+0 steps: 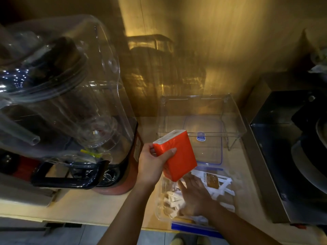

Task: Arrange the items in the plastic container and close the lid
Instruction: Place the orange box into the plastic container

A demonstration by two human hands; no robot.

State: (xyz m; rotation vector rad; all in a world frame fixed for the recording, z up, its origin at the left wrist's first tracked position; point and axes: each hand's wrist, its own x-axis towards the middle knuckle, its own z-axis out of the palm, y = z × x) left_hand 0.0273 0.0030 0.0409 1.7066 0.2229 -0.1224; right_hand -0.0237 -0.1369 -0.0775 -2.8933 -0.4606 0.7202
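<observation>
Pack [178, 154], orange, white-ended, gripped by left hand [152, 167]; right hand [194, 193] flat on sachets [224, 188] in container [160, 200].

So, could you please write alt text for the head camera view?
A left hand holds an orange rectangular packet above a clear plastic container of white sachets, where the right hand rests flat. Its blue-trimmed clear lid lies behind on the wooden counter.

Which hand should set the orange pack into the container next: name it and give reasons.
Left. The left hand grips the orange pack right above the open container. The right hand lies flat on the white packets inside, holding nothing.
</observation>
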